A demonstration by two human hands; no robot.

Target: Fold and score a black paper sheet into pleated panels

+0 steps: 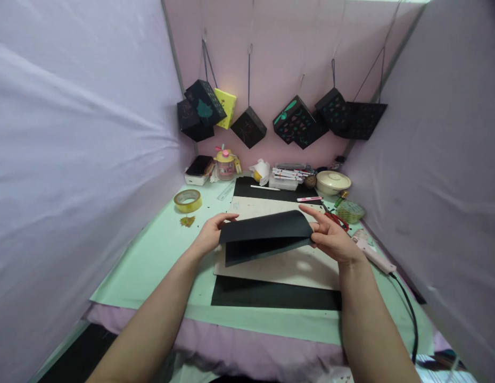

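Between my two hands is a sheet of black paper (263, 227), bent over on itself with its near side gaping. My left hand (211, 232) grips its left end, thumb and fingers partly behind the sheet. At the right end my right hand (331, 234) pinches the paper near the corner, its index finger stretched out along the top. Beneath the held paper lies a pale board (271, 268), resting on a larger black sheet (271, 293) that shows at the front and back.
Left of the board lies a roll of tape (188, 201). On the right are a pink glue gun (374, 255) with its cord, red-handled scissors (337, 219) and a lidded bowl (333, 182). Pens (291, 174) lie at the back. Decorated black boxes (249, 127) hang above; cloth walls flank both sides.
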